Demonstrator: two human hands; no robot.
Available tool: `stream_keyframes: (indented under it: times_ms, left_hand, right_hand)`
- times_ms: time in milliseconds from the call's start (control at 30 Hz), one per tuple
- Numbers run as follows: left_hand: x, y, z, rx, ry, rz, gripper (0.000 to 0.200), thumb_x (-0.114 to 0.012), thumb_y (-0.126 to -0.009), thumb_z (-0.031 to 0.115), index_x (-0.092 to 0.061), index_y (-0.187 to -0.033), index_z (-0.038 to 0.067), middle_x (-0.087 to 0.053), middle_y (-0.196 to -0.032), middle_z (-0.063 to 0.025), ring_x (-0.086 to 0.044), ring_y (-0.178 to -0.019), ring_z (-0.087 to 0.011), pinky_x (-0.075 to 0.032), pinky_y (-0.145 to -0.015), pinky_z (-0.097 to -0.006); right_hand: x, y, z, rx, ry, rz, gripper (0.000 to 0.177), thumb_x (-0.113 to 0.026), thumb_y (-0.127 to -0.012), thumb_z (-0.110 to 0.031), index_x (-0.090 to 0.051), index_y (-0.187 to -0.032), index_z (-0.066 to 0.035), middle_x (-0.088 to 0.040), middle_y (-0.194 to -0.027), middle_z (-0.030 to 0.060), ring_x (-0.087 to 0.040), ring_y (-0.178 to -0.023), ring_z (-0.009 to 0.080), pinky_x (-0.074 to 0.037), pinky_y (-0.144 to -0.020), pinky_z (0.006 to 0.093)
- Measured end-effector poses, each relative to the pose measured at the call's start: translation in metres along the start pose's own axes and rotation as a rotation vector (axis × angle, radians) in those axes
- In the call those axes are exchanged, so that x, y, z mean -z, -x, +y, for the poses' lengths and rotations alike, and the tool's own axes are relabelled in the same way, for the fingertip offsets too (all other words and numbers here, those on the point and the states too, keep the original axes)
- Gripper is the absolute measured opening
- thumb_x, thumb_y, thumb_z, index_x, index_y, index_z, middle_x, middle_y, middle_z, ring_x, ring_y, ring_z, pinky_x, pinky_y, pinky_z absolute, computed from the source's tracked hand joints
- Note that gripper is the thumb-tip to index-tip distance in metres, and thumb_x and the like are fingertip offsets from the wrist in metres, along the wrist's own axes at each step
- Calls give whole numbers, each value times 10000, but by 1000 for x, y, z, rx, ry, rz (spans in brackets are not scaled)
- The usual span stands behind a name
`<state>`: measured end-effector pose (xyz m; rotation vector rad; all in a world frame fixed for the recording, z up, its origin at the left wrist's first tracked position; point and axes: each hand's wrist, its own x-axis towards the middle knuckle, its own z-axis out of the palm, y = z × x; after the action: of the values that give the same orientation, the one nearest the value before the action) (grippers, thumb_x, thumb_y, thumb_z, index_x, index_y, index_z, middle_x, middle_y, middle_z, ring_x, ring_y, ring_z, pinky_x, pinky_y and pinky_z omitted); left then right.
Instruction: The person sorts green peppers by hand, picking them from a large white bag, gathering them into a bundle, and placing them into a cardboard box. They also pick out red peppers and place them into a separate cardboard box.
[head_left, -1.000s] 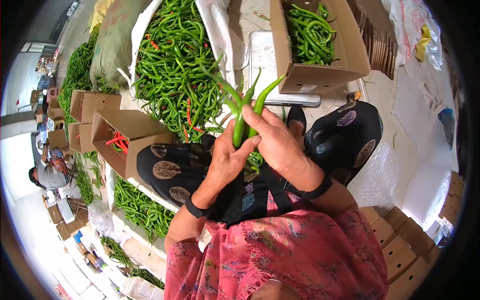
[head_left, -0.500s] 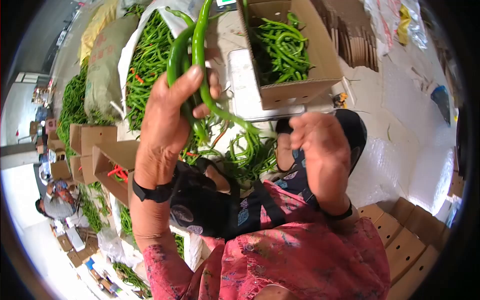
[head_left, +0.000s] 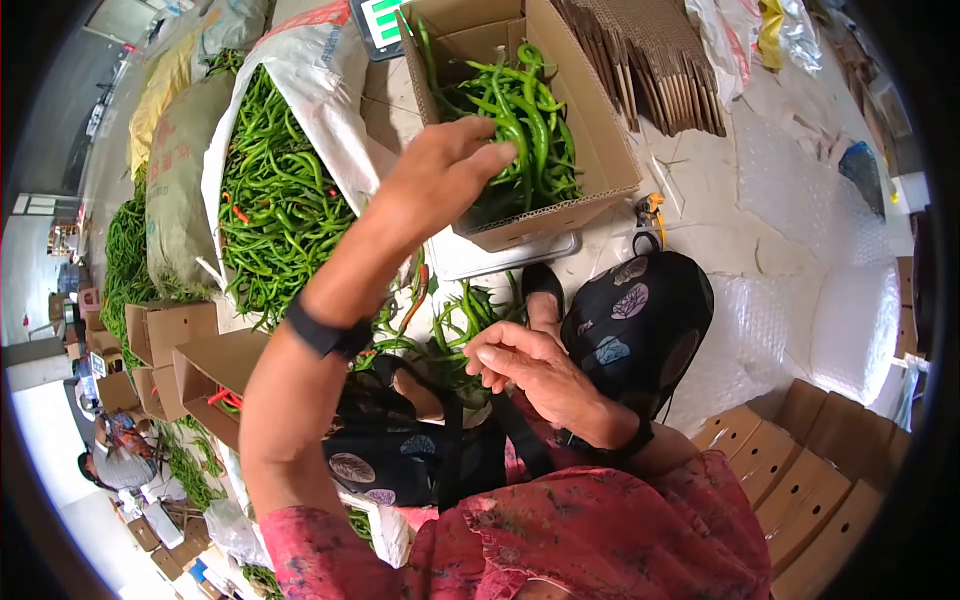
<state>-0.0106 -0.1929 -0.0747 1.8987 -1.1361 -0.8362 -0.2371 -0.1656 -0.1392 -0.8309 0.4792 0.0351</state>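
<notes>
My left hand (head_left: 445, 175) is over the near left part of a cardboard box (head_left: 620, 165), its thumb and forefinger apart beside long green peppers (head_left: 540, 125). Its other fingers are mostly hidden. The box stands on a white scale platform (head_left: 500, 258). My right hand (head_left: 535, 375) is near my lap, its fingers curled together with nothing visible in them. Just beyond its fingertips, loose green peppers (head_left: 460, 318) lie on the floor between my feet.
An open white sack (head_left: 345, 160) full of green peppers lies left of the box. Flattened cardboard (head_left: 665, 80) is stacked at the upper right. Closed cartons (head_left: 770, 455) stand lower right. A smaller box (head_left: 205, 365) holds red peppers. Another person (head_left: 125, 465) sits far left.
My left hand has moved right from in front of the sack to the box, and the peppers it held now lie in the box. My right hand has moved down and left, its fingers curled.
</notes>
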Motion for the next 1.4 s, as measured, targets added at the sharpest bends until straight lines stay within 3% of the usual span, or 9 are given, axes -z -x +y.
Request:
stream_keyframes:
  times_ms: [200, 367, 600, 667, 733, 800, 1100, 1267, 1400]
  left_hand:
    - [106, 86, 10, 220, 209, 255, 469, -586, -896, 283, -553, -1272, 5, -690, -1011, -123, -653, -907, -176, -508, -798, -282]
    - [171, 181, -148, 489, 338, 478, 491, -579, -900, 291, -517, -1309, 28, -681, -1048, -121, -663, -946, -190, -507, -824, -303]
    - [69, 360, -407, 312, 1283, 298, 352, -558, -915, 178, -544, -1232, 26, -657, -1086, -127, -653, -951, -244, -526, -811, -315]
    - [15, 393, -462, 467, 1179, 548, 321, -600, -884, 98, -576, -1196, 27, -669, -1048, -100, -660, -898, -253, -537, -774, -326]
    - [-10, 351, -399, 772, 164, 620, 348, -628, -833, 25, -577, -1175, -16, -671, -1038, -150, -664, -874, -202, -538, -741, -324]
    - [-19, 328, -397, 597, -172, 676, 424, -720, -771, 89, -590, -1168, 22, -653, -988, -176, -645, -883, -318, -507, -771, -383]
    - [5, 210, -419, 572, -754, 436, 721, -730, -753, 150, -390, -1372, 9, -595, -1115, -243, -566, -974, -404, -458, -836, -463]
    - [2, 226, -443, 388, -421, 580, 602, -670, -810, 112, -434, -1351, -4, -640, -1053, -221, -635, -827, -329, -505, -763, -386]
    - [-5, 249, -407, 550, 524, 769, 545, -582, -899, 124, -400, -1396, -7, -636, -1143, -143, -635, -858, -189, -491, -807, -305]
  right_hand:
    - [8, -22, 12, -77, -48, 12, 272, -512, -989, -257, -600, -1123, -37, -625, -934, 9, -537, -768, 57, -454, -701, 202]
    - [-12, -53, 18, -192, -174, -47, 215, -541, -969, -207, -617, -1077, -38, -631, -887, 9, -527, -710, 47, -436, -644, 189]
    - [-13, -102, 63, -341, -227, 57, 186, -556, -949, -164, -608, -1068, -32, -605, -872, 9, -512, -728, 79, -400, -651, 226]
    - [-12, -115, 85, -384, -177, 91, 179, -555, -943, -167, -607, -1056, -38, -604, -877, 7, -510, -728, 80, -397, -649, 226]
    - [-15, -127, 102, -428, -120, 115, 176, -551, -942, -165, -607, -1054, -42, -605, -877, 5, -511, -728, 78, -402, -647, 226]
    - [-17, -141, 120, -468, -64, 140, 173, -548, -941, -164, -606, -1053, -45, -605, -876, 2, -513, -728, 75, -407, -645, 225]
    - [-20, -205, 184, -608, 201, 194, 271, -559, -937, -238, -607, -1119, -43, -621, -996, 30, -561, -845, 98, -453, -734, 241]
    - [0, -248, 210, -442, 308, 111, 286, -545, -945, -204, -582, -1175, -38, -620, -1089, 39, -572, -986, 117, -448, -836, 263]
    - [-1, -280, 233, -270, 300, 154, 296, -572, -920, -183, -586, -1176, -36, -610, -1083, 43, -564, -1008, 128, -437, -865, 288]
